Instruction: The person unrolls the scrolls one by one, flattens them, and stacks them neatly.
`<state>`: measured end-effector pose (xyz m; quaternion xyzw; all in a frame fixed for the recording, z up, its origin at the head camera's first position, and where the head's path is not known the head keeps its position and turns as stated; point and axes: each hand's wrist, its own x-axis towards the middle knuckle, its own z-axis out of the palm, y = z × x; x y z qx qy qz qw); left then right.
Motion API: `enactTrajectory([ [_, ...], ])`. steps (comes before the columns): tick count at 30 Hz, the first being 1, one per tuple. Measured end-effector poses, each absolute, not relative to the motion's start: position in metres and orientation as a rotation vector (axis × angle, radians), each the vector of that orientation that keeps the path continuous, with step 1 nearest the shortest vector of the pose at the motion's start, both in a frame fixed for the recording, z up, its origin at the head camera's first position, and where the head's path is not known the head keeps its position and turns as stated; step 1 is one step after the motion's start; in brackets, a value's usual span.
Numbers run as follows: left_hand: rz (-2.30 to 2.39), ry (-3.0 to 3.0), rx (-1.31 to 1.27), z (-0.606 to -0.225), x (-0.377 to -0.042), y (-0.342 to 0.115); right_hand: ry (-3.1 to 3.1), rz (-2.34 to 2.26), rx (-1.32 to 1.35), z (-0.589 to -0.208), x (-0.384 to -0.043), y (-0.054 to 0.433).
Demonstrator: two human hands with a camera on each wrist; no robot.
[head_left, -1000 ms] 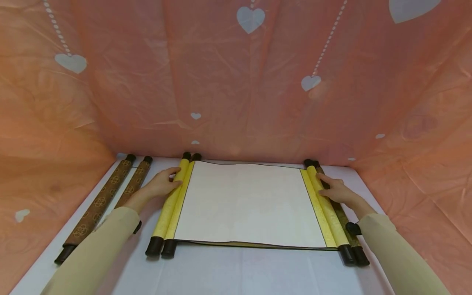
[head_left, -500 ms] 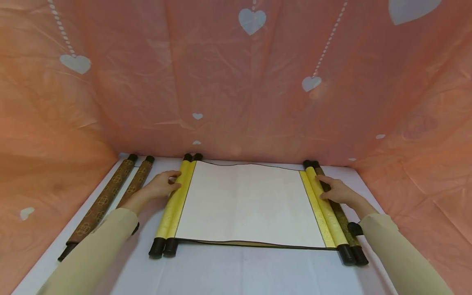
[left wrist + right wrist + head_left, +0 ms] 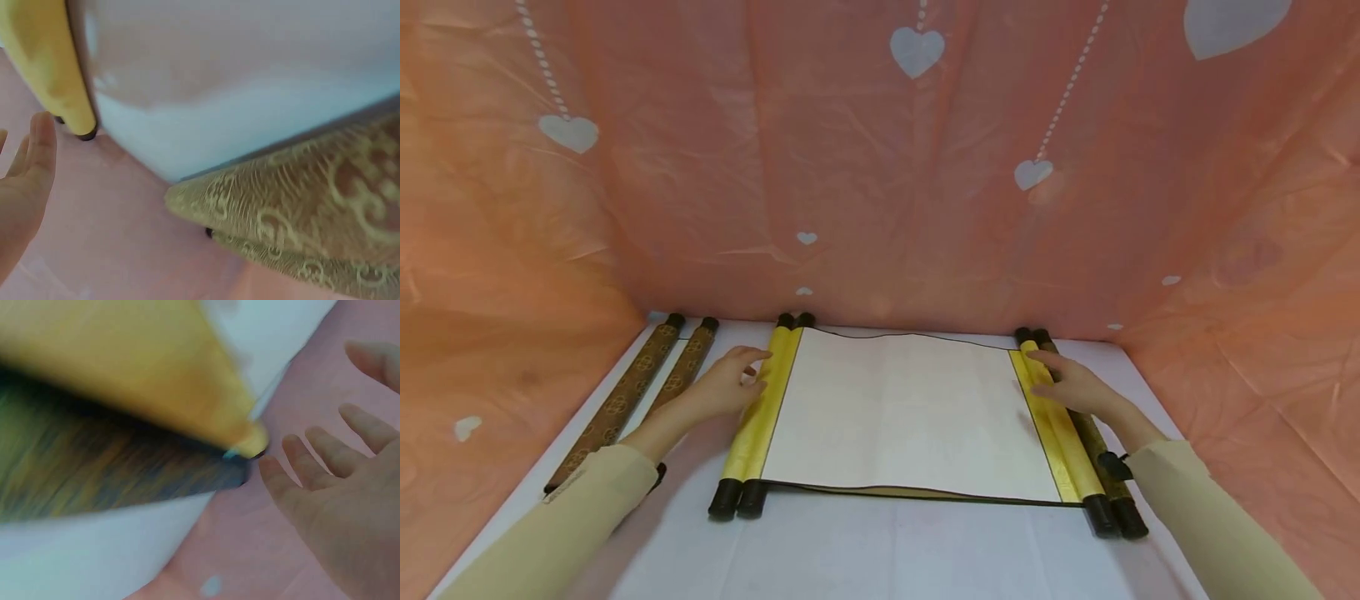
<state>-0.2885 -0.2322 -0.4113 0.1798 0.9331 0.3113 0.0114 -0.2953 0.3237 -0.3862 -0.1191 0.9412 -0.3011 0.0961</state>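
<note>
Fingers spread loose, left hand (image 3: 724, 390) and right hand (image 3: 1070, 385) rest on a half-unrolled white paper scroll's (image 3: 910, 412) yellow rolled ends, seemingly pinning it flat.

no writing, label, brand, number or sign is showing anywhere that can be read. the wide sheet of the yellow-edged open scroll (image 3: 910, 412) is lying blank and off-white, with no characters on it. the brown rolled scrolls with gold round medallions (image 3: 651, 383) are carrying only a woven ornament pattern, not letters. the salmon-pink cloth backdrop (image 3: 850, 167) is bearing white heart shapes and dotted strings, which are decoration and not text. the wrist views are coming out blurred, and nothing legible is appearing in them either.
</note>
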Motion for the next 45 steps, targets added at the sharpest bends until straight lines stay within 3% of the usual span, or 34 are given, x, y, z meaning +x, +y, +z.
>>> enactTrajectory([
  [8,0.946,3.035,0.720,-0.395,-0.258,-0.250,2.768,-1.270,-0.609,-0.377,-0.294,0.246],
  [17,0.814,3.202,0.634,-0.386,-0.239,-0.309,2.544,-1.565,-0.911,-0.380,-0.289,0.117],
  [29,0.574,3.141,0.283,-0.409,-0.233,-0.374,2.217,-1.456,-0.872,-0.406,-0.268,-0.033],
  [45,0.713,3.065,0.191,-0.422,-0.231,-0.375,1.933,-1.586,-0.453,-0.430,-0.253,-0.133],
])
